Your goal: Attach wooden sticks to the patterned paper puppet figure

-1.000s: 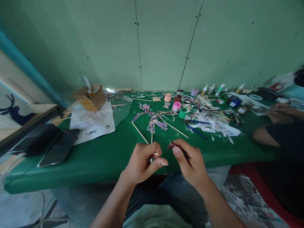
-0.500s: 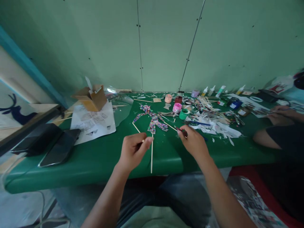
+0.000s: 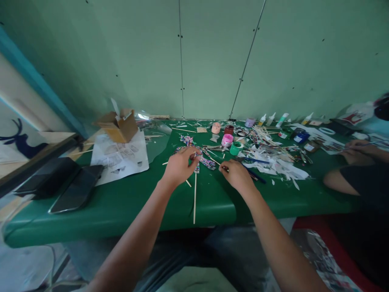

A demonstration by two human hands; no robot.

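Observation:
A puppet-like cut-out figure with a multicoloured pattern lies on the green table, with thin wooden sticks at its limbs. My left hand covers part of its body, thumb and forefinger pinched together at its middle. One pale stick runs from the figure's lower end towards the table's front edge. Another stick end shows below my left hand. My right hand is closed, its fingertips at the end of a thin stick slanting from the figure's right side. The left fingers partly hide what they grip.
Paint jars, scissors and a heap of white paper scraps lie beyond and right of my hands. On the left are a cardboard box, printed paper and a phone. Another person's hand is at far right.
My left hand has moved forward from the near side onto the figure's body. My right hand has shifted slightly left, staying at the stick. Another stick now points down below my left hand.

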